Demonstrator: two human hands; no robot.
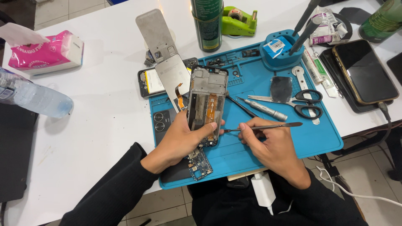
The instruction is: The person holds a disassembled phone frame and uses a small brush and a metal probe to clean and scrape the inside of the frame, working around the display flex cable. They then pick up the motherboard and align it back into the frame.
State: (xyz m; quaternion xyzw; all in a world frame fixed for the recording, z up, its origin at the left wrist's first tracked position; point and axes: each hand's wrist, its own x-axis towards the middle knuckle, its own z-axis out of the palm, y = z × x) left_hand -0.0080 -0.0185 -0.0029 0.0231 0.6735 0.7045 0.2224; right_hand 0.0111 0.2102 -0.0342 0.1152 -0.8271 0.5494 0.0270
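1. The phone frame (206, 104) sits over the work mat's (268, 146) left part — scissors (305, 102) lie to its right.
2. Behind the mat stand a spray can (207, 23) and tape dispenser (238, 21).
3. A tissue pack (46, 52) lies far left.

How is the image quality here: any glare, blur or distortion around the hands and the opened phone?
Head view: even, bright light; the phone frame in the left hand and the metal spudger in the right hand are sharp; soft shadows on the blue mat; mild glare on the white table; slight wide-angle bending at the edges.
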